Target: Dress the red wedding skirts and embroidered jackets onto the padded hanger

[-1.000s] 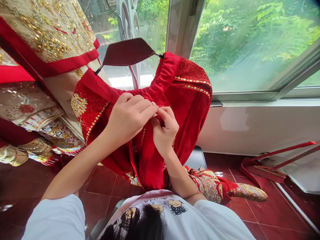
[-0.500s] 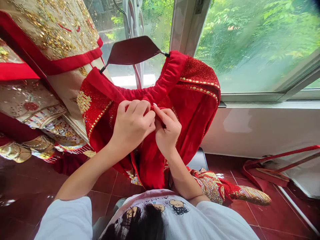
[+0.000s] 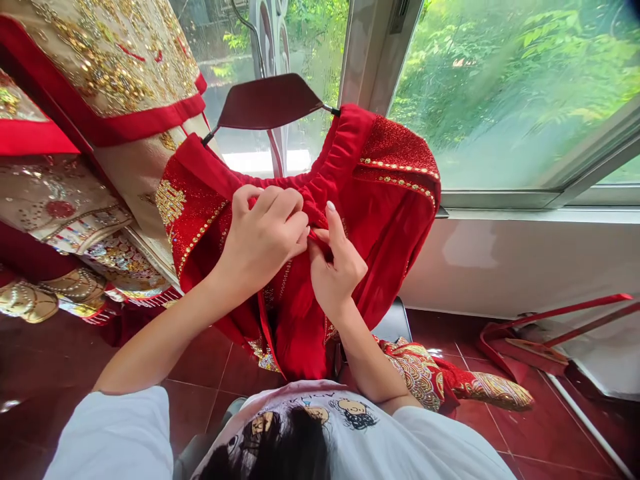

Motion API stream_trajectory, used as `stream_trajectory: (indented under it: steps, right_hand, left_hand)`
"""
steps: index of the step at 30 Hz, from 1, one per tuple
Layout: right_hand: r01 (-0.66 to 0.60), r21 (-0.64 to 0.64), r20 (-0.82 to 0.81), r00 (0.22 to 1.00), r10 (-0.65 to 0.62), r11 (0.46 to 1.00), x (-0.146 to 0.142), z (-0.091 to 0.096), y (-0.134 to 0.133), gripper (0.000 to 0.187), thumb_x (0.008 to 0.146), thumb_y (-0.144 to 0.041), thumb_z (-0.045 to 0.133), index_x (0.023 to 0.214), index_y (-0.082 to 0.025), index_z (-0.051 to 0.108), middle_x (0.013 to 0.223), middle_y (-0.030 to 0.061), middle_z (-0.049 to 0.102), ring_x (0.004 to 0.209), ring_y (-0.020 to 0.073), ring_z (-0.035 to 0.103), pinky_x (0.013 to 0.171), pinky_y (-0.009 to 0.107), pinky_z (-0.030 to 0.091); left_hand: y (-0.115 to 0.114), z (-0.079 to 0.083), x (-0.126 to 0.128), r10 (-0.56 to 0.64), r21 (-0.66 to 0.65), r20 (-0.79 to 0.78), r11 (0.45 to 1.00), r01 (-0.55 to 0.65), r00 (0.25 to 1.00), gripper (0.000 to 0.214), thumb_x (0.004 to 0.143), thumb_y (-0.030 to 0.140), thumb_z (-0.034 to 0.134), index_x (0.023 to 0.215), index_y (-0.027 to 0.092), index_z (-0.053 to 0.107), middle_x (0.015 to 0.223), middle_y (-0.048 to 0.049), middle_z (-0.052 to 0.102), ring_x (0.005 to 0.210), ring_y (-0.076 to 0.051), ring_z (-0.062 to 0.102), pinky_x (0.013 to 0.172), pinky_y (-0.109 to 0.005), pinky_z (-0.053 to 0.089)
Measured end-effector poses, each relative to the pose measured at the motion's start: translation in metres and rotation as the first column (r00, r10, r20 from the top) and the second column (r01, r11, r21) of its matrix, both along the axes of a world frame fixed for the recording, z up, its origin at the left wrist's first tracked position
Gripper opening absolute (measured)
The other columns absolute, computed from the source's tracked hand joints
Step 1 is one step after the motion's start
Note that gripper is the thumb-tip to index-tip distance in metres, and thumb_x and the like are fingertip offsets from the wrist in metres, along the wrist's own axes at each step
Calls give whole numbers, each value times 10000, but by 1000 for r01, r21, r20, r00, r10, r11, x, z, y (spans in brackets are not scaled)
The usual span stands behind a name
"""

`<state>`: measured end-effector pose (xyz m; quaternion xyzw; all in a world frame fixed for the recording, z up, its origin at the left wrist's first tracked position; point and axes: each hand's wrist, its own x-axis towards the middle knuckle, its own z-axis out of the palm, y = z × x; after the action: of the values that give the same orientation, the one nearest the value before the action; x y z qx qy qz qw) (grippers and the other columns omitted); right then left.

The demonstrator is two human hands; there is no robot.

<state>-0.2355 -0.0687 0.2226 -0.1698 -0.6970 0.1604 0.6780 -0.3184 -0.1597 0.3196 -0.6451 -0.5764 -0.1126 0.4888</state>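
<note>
A red skirt (image 3: 390,200) with gold bead trim hangs by its waistband from a dark red hanger (image 3: 270,101) in front of the window. My left hand (image 3: 263,237) is curled closed on the gathered waistband at the middle. My right hand (image 3: 337,267) pinches the same red fabric right beside it, fingers pressed together and one finger raised. The two hands touch each other. The skirt's lower part falls between my forearms toward my white shirt.
Gold-and-red embroidered garments (image 3: 90,73) hang at the left. More embroidered cloth (image 3: 450,380) lies on the red tiled floor (image 3: 50,373) at the right. A red frame (image 3: 545,333) lies by the white wall under the window (image 3: 500,87). A dark stool edge (image 3: 395,320) shows behind the skirt.
My hands stay together on the waistband; the right hand has turned, with a finger now lifted upward. The view has shifted slightly.
</note>
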Motion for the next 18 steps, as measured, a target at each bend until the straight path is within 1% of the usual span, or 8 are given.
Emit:
stream_trajectory:
  steps: [3,6,9,12,15,16,17,18]
  right_hand:
    - [-61,-98,0,998,61,993,5,-4,-3,568,882,-159,514,1429,-300,449,1037,28,742,813,142,706,781,269,574]
    - [-179,-235,-20,984,179,955,7,-6,-5,642,845,-172,574,1456,-274,404,1036,29,743,932,164,708,834,295,575]
    - [-255,-331,-82,967,241,908,8,-5,-6,629,819,-182,614,1423,-234,447,1020,40,746,907,165,712,794,291,585]
    - [-322,-400,-112,946,303,858,11,-3,-8,551,798,-193,652,1338,-196,540,1048,56,741,911,169,715,786,286,592]
    - [-367,-457,-118,928,353,811,14,-3,-11,426,794,-207,670,1217,-185,627,1085,67,734,1000,192,704,842,300,593]
    - [-370,-469,-120,926,358,802,16,-3,-11,404,792,-213,675,1194,-184,638,1090,69,733,1016,199,700,842,303,596]
    - [-370,-476,-118,926,359,798,16,-4,-12,397,790,-217,679,1184,-183,642,1092,71,732,1019,203,700,835,305,600]
    - [-366,-479,-114,927,356,798,17,-4,-12,398,789,-216,679,1183,-182,641,1095,73,731,1013,206,703,826,306,604]
  left_hand:
    - [-12,-9,-4,-9,95,135,995,-4,991,93,881,235,582,795,213,609,872,-27,645,838,-186,574,822,-387,361]
    - [-24,-33,-3,-50,271,322,962,-42,946,102,872,284,581,800,212,591,801,-33,622,772,-185,564,762,-366,396]
    - [-26,-64,1,-50,323,514,936,-139,856,110,858,291,586,875,182,575,812,-49,626,772,-188,582,725,-330,445]
    - [-20,-86,6,-24,291,692,924,-249,722,346,823,334,640,1085,130,543,1004,-116,640,912,-220,613,798,-344,497]
    - [-19,-89,14,-112,261,813,947,-186,571,394,845,359,621,1156,145,509,1037,-100,635,889,-195,628,801,-333,523]
    - [-20,-87,17,-151,288,816,943,-167,558,379,852,353,614,1155,154,507,1027,-91,631,865,-183,626,782,-321,527]
    - [-21,-83,19,-176,332,791,928,-169,586,385,847,349,621,1161,160,504,1030,-94,623,870,-186,620,782,-324,525]
    - [-22,-80,21,-170,375,745,907,-194,645,414,829,348,643,1172,162,506,1060,-110,613,916,-206,612,814,-348,517]
